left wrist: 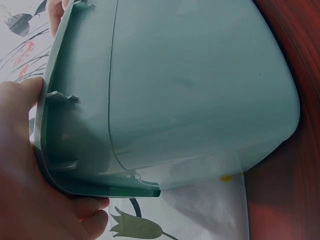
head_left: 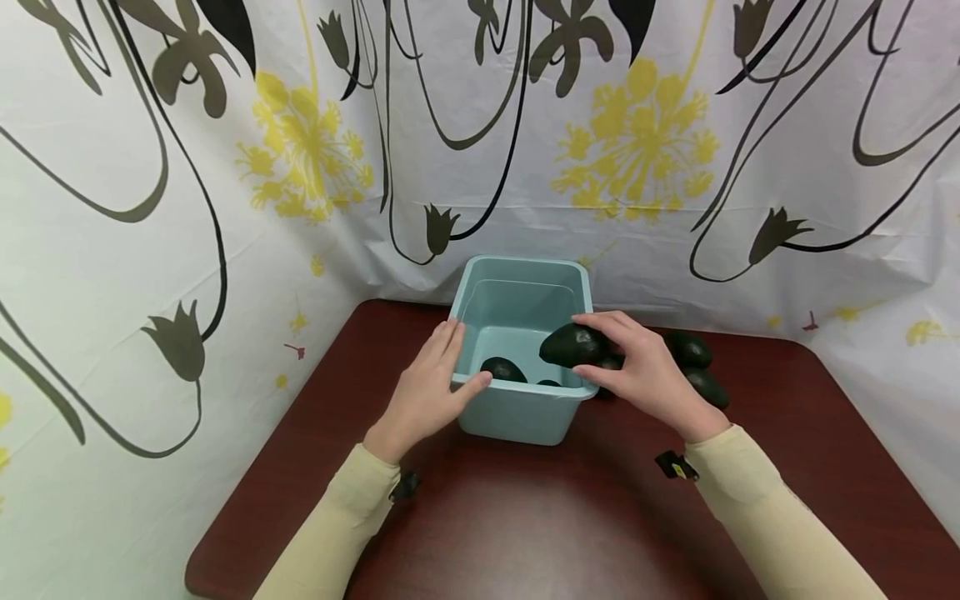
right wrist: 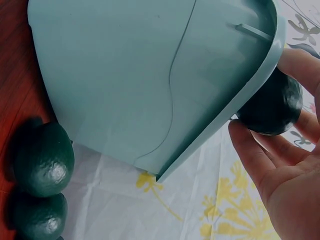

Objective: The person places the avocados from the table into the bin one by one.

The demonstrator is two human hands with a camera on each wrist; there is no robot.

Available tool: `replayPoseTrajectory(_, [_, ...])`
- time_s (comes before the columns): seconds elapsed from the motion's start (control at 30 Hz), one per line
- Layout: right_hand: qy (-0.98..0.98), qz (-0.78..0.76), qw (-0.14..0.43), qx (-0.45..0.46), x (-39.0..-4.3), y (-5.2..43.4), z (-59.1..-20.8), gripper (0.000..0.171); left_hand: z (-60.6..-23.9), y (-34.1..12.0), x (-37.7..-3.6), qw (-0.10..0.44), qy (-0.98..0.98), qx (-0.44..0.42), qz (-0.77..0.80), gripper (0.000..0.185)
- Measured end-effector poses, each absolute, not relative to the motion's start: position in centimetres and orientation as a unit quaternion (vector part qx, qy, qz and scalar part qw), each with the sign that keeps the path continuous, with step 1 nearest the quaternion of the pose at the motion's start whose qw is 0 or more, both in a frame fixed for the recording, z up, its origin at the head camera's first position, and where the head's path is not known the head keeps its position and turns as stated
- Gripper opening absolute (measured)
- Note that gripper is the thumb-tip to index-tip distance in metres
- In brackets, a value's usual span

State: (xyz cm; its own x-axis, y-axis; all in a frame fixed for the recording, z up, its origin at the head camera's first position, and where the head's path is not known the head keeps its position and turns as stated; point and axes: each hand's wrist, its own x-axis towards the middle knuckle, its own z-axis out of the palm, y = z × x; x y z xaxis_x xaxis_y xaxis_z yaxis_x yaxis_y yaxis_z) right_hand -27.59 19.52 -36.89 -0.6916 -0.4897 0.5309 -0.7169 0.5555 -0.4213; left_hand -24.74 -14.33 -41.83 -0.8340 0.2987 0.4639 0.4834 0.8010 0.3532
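Observation:
A pale teal plastic bin stands on a dark red table. My left hand grips the bin's left rim, thumb along the front edge; the left wrist view shows the bin's outer wall close up. My right hand holds a dark green avocado above the bin's right rim, also seen in the right wrist view as the avocado beside the bin wall. Another avocado lies inside the bin, with a further one partly showing.
More avocados lie on the table right of the bin, seen as avocados in the right wrist view. A floral white sheet walls the table at the back and sides. Bare tabletop lies in front.

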Motion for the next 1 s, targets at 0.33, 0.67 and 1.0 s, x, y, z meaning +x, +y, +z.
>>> replayPoseTrajectory(0.33, [-0.861,0.325,0.171,0.353,-27.5,19.4,-36.9,0.072,-41.8,-14.3,-24.7,0.194,-0.929,-0.211,-0.236,0.094])
replayPoseTrajectory(0.67, [-0.857,0.337,0.173,0.348,-27.3,20.1,-36.8,0.070,-41.7,-14.3,-24.6,0.195,-0.928,-0.211,-0.236,0.094])
replayPoseTrajectory(1.0, [-0.865,0.339,0.182,0.322,-27.6,21.3,-36.5,0.068,-41.6,-14.3,-24.6,0.190,-0.928,-0.210,-0.241,0.093])
